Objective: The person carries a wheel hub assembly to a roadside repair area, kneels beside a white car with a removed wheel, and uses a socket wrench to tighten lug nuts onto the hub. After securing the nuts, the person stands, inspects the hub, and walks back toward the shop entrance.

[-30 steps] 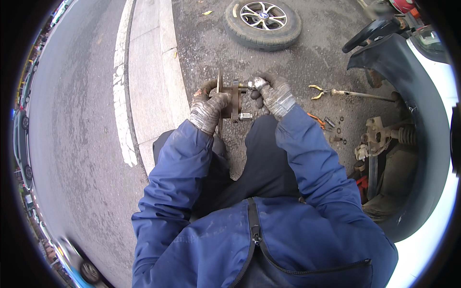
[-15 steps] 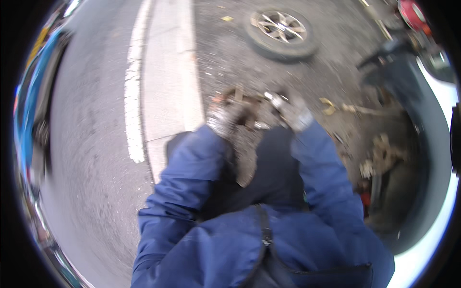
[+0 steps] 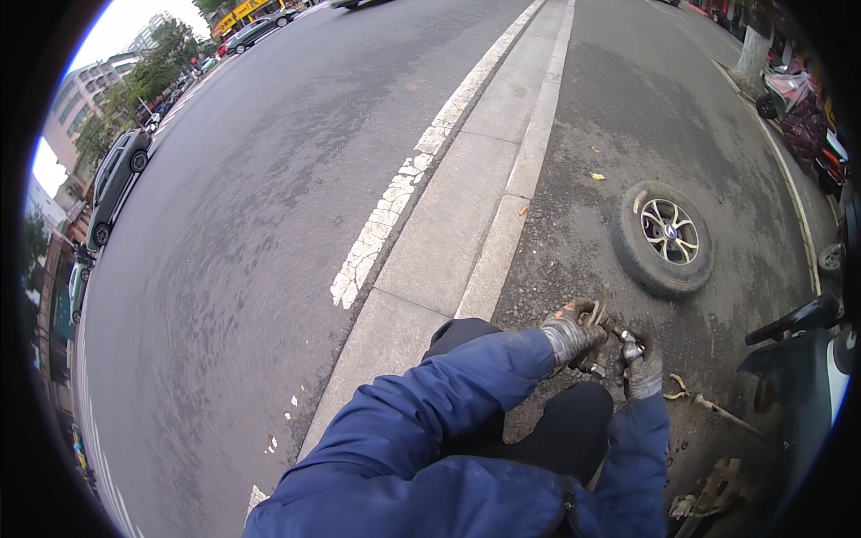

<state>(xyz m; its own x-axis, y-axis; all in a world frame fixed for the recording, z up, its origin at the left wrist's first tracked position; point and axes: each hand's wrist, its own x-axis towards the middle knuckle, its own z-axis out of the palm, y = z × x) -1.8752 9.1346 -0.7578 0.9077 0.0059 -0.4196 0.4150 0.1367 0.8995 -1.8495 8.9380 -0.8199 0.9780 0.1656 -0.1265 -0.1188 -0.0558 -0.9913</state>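
My left hand [image 3: 572,335], in a dirty grey glove, is closed round a rusty brown metal part [image 3: 594,314] with bracket-like arms. My right hand [image 3: 644,369], gloved too, grips a short shiny metal tool [image 3: 630,344], wrench-like in shape. The tool's silver end points at the rusty part; whether the two touch I cannot tell. Both hands are close together, low over the asphalt in front of my knees. Past them a wheel [image 3: 668,231] with a black tyre and a spoked rim lies flat on the ground.
A yellow claw-shaped piece [image 3: 675,387] and a thin rod [image 3: 728,417] lie right of my hands. A vehicle's dark body panel [image 3: 803,390] stands close on the right. A stone kerb [image 3: 430,229] runs along my left, with the road beyond. Parked scooters [image 3: 794,103] line the far right.
My view has swung up and to the left, so the hands and wheel sit lower and farther right. Both hands still hold the rusty part and the shiny tool.
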